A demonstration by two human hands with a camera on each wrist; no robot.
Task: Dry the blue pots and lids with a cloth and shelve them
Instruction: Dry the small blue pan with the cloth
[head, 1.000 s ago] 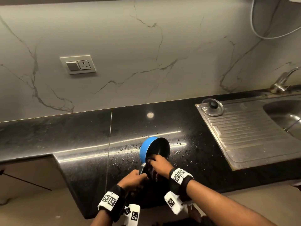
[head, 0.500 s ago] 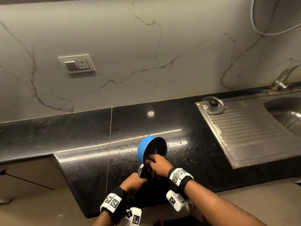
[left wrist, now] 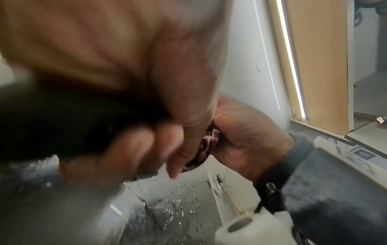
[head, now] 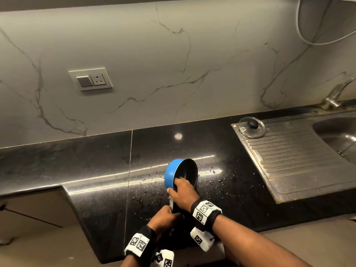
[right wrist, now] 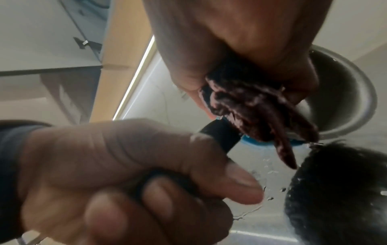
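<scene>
A small blue pot with a dark inside is held tilted on its side just above the wet black counter, mouth facing right. My left hand grips its black handle from below. My right hand holds a bunched dark maroon cloth against the pot's near rim, fingers reaching inside. In the left wrist view the cloth peeks out between both hands. A glass lid with a black knob lies at the drainboard's back left corner.
A steel drainboard and sink basin with a tap lie to the right. Water drops dot the counter around the pot. A wall socket sits on the marble backsplash. The counter steps back at the left.
My right hand has shifted the cloth slightly left and further into the pot's mouth. The left hand keeps its grip on the handle, and the pot stays in about the same place.
</scene>
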